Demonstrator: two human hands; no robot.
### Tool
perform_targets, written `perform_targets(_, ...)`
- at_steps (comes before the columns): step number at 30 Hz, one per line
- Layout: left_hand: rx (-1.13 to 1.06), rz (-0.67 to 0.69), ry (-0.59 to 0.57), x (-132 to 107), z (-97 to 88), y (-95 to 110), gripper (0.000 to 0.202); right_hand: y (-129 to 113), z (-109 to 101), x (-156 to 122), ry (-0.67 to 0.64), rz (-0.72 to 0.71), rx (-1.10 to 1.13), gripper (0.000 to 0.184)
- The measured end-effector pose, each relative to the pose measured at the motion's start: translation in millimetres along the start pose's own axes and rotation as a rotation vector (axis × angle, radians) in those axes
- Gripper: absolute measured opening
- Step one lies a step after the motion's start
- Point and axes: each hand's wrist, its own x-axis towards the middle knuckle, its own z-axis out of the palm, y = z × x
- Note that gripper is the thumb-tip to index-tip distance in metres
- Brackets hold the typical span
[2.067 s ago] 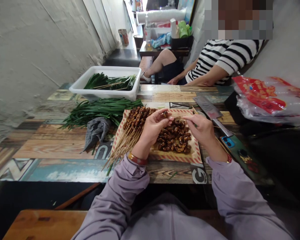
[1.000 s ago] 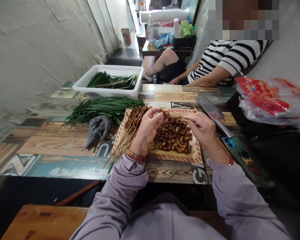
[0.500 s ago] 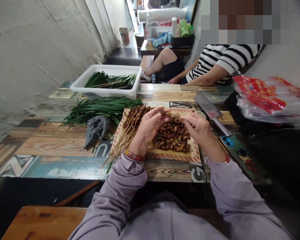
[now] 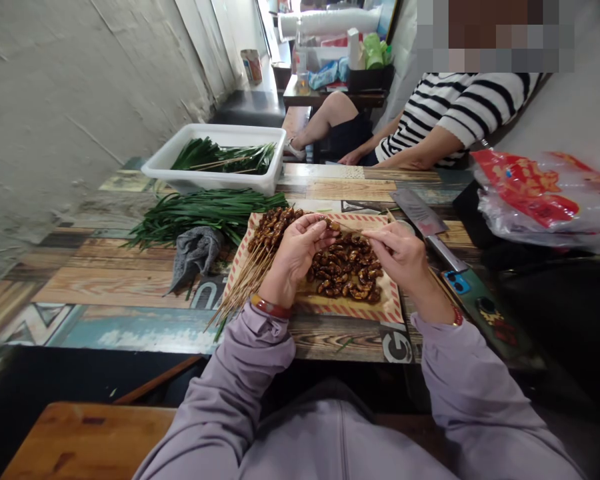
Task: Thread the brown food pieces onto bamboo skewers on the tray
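Note:
A paper-lined tray on the table holds a heap of glossy brown pieces and, at its left side, a row of filled bamboo skewers. My left hand hovers over the tray and pinches a brown piece at its fingertips. My right hand is closed round a thin bamboo skewer, whose tip meets that piece. Both hands sit a little above the heap.
Loose green chives and a grey cloth lie left of the tray. Behind them stands a white tub of chives. A cleaver and a phone lie at the right, near plastic bags. A person in a striped top sits opposite.
My hands have stayed over the tray, the left feeding a brown piece onto the skewer in the right. The right hand has shifted slightly back and forth. The view has wobbled a little.

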Motion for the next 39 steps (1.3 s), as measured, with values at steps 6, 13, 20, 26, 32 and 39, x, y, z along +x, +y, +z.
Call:
perform_targets(6,0.012,-0.012,0.040,-1,2.7,1,0.038,-4,1,-1,-0.058,0.011,-0.010,0.022)
perform_targets(13,-0.010,-0.037,0.038,-1,1.9,2,0.037,-8,1,-1,-0.106,-0.004,-0.027,0.024)
perform_targets(20,-0.051,-0.026,0.038,0,-1.0,3,0.031,-12,2,-2,-0.107,-0.021,-0.025,0.030)
perform_targets(26,-0.092,0.017,0.074,1,0.1,4,0.026,-16,1,-4,-0.141,-0.053,-0.074,0.034)
perform_targets(32,-0.086,0.013,0.105,1,2.6,4,0.023,-19,-1,-5,-0.166,-0.071,-0.133,0.034)
perform_targets(39,-0.052,0.011,0.118,0,3.9,5,0.024,-20,-2,-6,-0.179,-0.051,-0.140,0.034)
